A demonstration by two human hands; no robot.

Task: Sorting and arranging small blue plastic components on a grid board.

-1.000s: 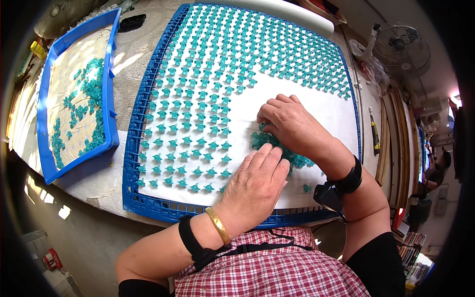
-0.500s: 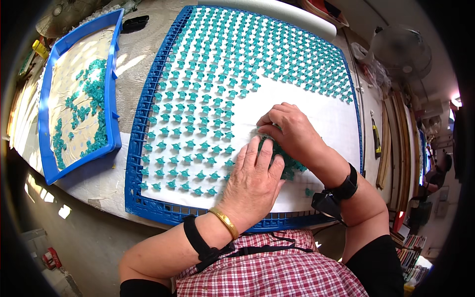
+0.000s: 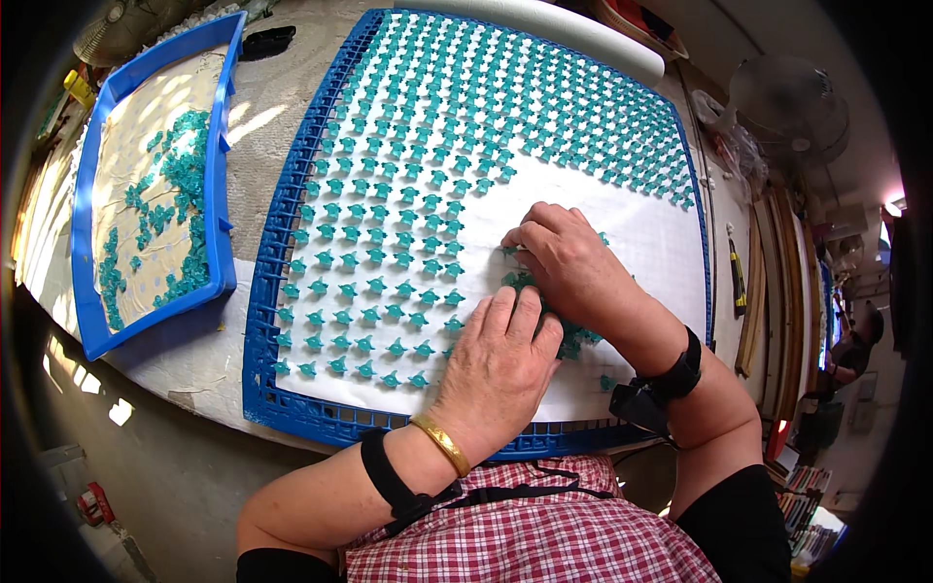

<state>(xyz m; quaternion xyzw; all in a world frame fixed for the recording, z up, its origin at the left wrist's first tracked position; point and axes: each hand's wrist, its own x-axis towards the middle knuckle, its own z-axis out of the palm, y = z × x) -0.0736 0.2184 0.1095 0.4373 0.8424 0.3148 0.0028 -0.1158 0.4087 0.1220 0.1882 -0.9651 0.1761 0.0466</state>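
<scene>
Small translucent teal plastic pieces, each a rounded body with side tabs, stand in rows on a white sheet over a blue grid frame. My right hand is closed in a pinch, with a bit of teal showing at its fingertips. My left hand lies palm down with its fingers stretched forward and slightly apart; its thumb is mostly hidden. A loose pile of teal pieces lies between and beneath both hands, partly covered by them.
To the left, a blue tray lined with cream cloth holds more teal pieces. A white roll lies behind the frame. A yellow-and-black cutter and wooden strips are at the right. Another person is farther right.
My right hand has shifted slightly, its fingertips still close to the left hand's. My left hand has drawn back a little toward me, uncovering some of the pile near its fingertips.
</scene>
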